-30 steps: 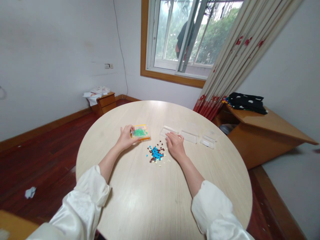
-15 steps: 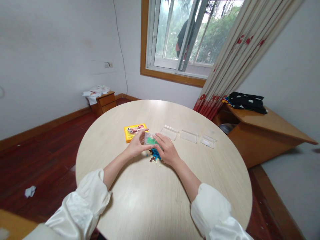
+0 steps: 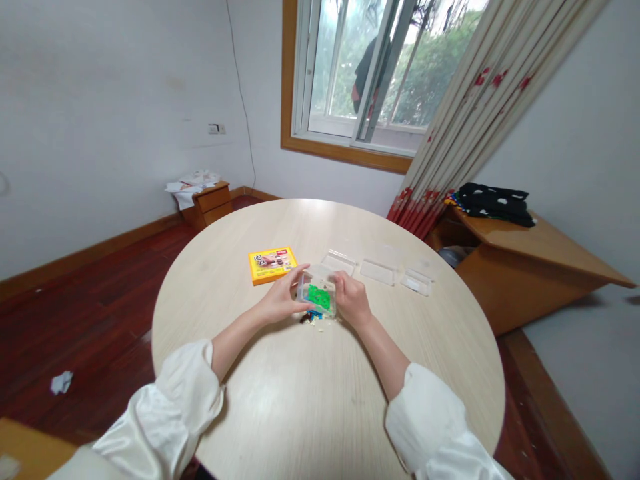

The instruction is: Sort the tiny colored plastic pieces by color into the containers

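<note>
A small clear plastic box [image 3: 302, 293] with bright green pieces [image 3: 319, 297] inside is held up between my two hands, tilted toward me. My left hand [image 3: 281, 297] grips its left side, thumb along the near edge and fingers behind. My right hand [image 3: 353, 297] is closed on the right side of the box, fingers curled in. A translucent flap, perhaps the lid, shows at its far edge; how far it is raised is unclear. Just below lies a pile of blue, brown and cream pieces [image 3: 314, 317], partly hidden by the box.
A yellow printed box [image 3: 273, 265] lies beyond my left hand on the round table [image 3: 300, 400]. Several clear plastic trays or lids [image 3: 379, 271] lie to the right. A tilted wooden cabinet [image 3: 525, 267] with black cloth stands beyond the table's right edge.
The box has come slightly right and tilted toward me, showing more green pieces. My right hand has moved from over its top to its right side, and its fingers have curled.
</note>
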`<state>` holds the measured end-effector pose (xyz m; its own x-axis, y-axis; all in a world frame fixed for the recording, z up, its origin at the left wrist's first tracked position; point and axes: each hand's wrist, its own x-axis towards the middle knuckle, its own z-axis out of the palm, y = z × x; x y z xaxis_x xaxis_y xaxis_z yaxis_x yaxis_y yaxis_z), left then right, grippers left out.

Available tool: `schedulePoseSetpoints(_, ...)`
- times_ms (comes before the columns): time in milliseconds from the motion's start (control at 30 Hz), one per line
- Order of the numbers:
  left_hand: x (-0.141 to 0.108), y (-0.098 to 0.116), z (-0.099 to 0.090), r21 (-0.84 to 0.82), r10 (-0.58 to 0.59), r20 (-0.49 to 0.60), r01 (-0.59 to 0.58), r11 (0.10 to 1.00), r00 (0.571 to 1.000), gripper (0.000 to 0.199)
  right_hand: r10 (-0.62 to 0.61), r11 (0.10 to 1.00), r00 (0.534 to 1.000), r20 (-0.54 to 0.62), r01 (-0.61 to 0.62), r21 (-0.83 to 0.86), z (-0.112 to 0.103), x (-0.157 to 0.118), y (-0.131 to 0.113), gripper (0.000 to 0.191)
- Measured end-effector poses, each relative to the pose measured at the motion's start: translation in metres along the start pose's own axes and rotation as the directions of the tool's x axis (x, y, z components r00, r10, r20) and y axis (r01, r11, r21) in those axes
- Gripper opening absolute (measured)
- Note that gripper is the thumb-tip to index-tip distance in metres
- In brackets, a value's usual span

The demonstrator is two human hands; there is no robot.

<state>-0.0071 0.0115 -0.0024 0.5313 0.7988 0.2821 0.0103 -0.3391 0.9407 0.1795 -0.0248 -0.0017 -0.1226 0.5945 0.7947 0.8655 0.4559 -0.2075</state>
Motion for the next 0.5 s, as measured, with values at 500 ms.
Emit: schedulePoseSetpoints(500,0.0009,-0.0042,-0.0072,0.053,0.118,-0.031,-0.116,0.992,0.993,0.067,0.125,0.982,0.97,-0.207,-0.091,0.164,-0.0076,0.005,-0.0022,0.038)
